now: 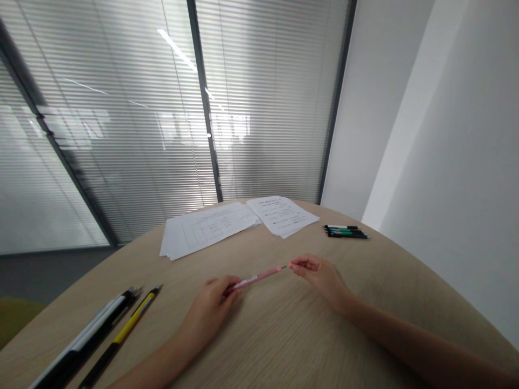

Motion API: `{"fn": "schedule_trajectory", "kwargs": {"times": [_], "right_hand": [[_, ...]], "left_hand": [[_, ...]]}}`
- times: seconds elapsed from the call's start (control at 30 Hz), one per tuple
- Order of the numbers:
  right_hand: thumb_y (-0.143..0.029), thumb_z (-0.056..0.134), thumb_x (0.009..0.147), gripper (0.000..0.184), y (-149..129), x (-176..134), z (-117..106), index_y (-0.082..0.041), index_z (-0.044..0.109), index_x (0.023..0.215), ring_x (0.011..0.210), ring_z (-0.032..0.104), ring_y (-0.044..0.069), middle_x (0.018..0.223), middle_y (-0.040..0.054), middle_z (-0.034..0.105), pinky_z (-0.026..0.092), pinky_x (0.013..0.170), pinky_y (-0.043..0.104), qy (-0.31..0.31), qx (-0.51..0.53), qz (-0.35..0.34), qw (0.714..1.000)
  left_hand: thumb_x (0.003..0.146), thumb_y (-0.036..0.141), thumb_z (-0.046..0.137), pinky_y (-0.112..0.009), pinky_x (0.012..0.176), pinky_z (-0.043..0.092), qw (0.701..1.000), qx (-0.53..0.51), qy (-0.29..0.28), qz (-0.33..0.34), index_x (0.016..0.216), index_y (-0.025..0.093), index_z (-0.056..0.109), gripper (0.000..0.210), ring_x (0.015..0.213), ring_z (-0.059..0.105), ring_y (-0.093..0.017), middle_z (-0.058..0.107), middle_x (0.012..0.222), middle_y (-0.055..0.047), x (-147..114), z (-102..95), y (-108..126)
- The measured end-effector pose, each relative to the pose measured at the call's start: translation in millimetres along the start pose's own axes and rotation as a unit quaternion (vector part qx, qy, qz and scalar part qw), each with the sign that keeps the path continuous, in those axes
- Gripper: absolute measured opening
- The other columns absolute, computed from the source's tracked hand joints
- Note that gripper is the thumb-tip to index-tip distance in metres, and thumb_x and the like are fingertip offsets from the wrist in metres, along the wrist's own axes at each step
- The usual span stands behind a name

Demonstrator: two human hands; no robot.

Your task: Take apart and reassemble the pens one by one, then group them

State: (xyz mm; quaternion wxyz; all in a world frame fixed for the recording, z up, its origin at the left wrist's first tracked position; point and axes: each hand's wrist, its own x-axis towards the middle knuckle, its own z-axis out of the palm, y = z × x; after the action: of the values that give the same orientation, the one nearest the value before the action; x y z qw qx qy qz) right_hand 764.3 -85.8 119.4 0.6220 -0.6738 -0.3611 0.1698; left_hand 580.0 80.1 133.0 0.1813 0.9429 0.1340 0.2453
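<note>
My left hand [217, 300] is closed around one end of a slim pink pen [259, 276], which it holds above the table at a slight upward slant to the right. The pen's other end shows a thin dark part. Close by that end, my right hand [318, 273] pinches a small pinkish piece [291, 265] between thumb and index finger. A narrow gap seems to lie between this piece and the pen. Its exact kind is too small to make out.
Papers with print [214, 227] and another printed stack [281, 215] lie at the table's far side. Several green, black and white pens [344, 232] rest at the right. Black-and-white pens [91, 335] and a yellow-and-black pen [132, 324] lie left of my left arm.
</note>
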Motion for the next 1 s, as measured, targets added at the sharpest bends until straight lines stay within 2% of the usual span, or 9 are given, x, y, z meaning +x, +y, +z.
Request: {"fn": "schedule_trajectory", "kwargs": {"times": [0.23, 0.5, 0.73, 1.0], "right_hand": [[-0.036, 0.062, 0.063, 0.017, -1.1, -1.2, -0.3, -0.021, 0.063, 0.069, 0.069, 0.058, 0.017, 0.070, 0.0004, 0.064, 0.044, 0.067, 0.029, -0.022, -0.013, 0.004, 1.000], [-0.038, 0.062, 0.063, 0.019, -0.5, -1.5, -1.8, -0.020, 0.063, 0.070, 0.067, 0.057, 0.017, 0.069, 0.0010, 0.064, 0.043, 0.066, 0.029, -0.016, -0.002, 0.007, 1.000], [-0.040, 0.064, 0.058, 0.022, 3.3, 1.0, -1.7, -0.020, 0.063, 0.067, 0.066, 0.056, 0.017, 0.066, 0.0007, 0.063, 0.042, 0.063, 0.029, -0.026, 0.006, 0.023, 0.999], [-0.037, 0.064, 0.060, 0.019, 5.0, 1.1, -1.7, -0.020, 0.063, 0.067, 0.065, 0.056, 0.016, 0.066, 0.0003, 0.063, 0.041, 0.063, 0.028, -0.030, 0.019, 0.021, 0.999]], "left_hand": [[0.076, 0.025, 0.041, -0.027, 0.063, 0.046, 1.000, 0.006, -0.022, 0.006, 0.084, 0.018, 0.059, 0.021, 0.066, 0.058, -0.015, 0.065, 0.071, -0.003, -1.1, -1.8, 4.8], [0.076, 0.024, 0.040, -0.028, 0.065, 0.045, 0.999, 0.010, -0.038, -0.010, 0.085, 0.018, 0.059, 0.021, 0.068, 0.057, -0.016, 0.065, 0.073, -0.003, -0.1, -3.3, 7.4], [0.075, 0.023, 0.041, -0.027, 0.065, 0.045, 0.999, 0.014, -0.039, -0.013, 0.085, 0.018, 0.059, 0.021, 0.068, 0.058, -0.015, 0.065, 0.073, -0.003, -0.6, -3.6, 7.5], [0.075, 0.022, 0.042, -0.027, 0.064, 0.045, 0.999, 0.018, -0.034, -0.006, 0.086, 0.018, 0.059, 0.021, 0.069, 0.058, -0.016, 0.065, 0.074, -0.003, -1.6, -2.2, 5.5]]}}
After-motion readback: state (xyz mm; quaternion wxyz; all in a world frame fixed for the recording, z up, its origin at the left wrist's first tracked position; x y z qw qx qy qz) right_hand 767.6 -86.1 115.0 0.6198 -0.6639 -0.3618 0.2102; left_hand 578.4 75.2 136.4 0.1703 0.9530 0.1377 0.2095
